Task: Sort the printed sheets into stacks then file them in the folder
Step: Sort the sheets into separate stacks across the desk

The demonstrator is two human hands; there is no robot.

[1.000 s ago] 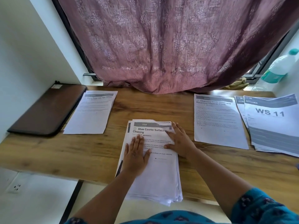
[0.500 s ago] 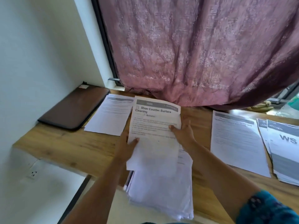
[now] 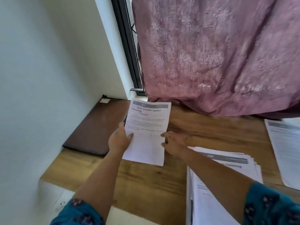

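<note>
My left hand [image 3: 119, 140] grips the left edge of a printed sheet [image 3: 146, 127] headed "Shoe Counter Surface Cleaning", thumb on top. My right hand [image 3: 174, 142] pinches the same sheet at its right edge. The sheet sits low over the wooden desk [image 3: 203, 130], just right of the closed brown folder [image 3: 95, 130], and overlaps the folder's right rim. The loose pile of unsorted sheets [image 3: 225, 169] lies at the desk's front edge, under my right forearm. Another sorted sheet [image 3: 285, 150] lies at the far right.
A pink curtain [image 3: 219, 59] hangs down to the back of the desk. A white wall [image 3: 48, 78] closes the left side behind the folder. A wall socket [image 3: 62, 203] shows below the desk's front left corner.
Both hands lifted the top sheet off the pile and carried it left and back, to beside the folder. The view swung left with them, so the right-hand stacks are mostly out of frame.
</note>
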